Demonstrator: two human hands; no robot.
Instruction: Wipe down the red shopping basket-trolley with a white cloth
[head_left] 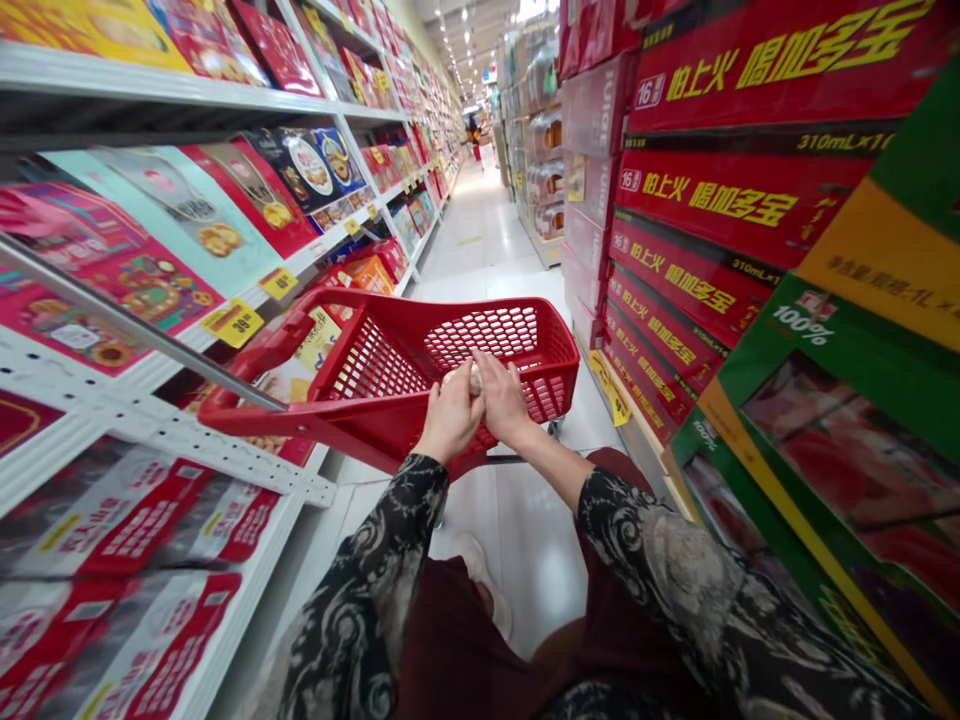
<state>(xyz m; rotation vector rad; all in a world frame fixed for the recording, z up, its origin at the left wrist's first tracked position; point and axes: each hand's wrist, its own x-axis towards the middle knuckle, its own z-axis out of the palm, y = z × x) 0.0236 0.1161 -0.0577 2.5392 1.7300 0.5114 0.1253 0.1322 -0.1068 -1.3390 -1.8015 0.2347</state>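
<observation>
My left hand (452, 412) and my right hand (504, 396) meet at the near side of a red rolling shopping basket (375, 412). The fingers of both are bent and close together. Something small and pale shows between them, too covered to name. Holes pierce the basket's walls, and the part of its inside that I can see past my hands shows only red plastic. From its left end a metal pull handle (142, 325) slants up to the left edge of the view.
On the left, white shelves (172, 95) carry boxed and bagged food with yellow price tags (234, 322). To the right stand stacked red drink cartons (720, 200) and green boxes (817, 400). A pale tiled aisle (480, 215) runs ahead, with a distant person (475, 135).
</observation>
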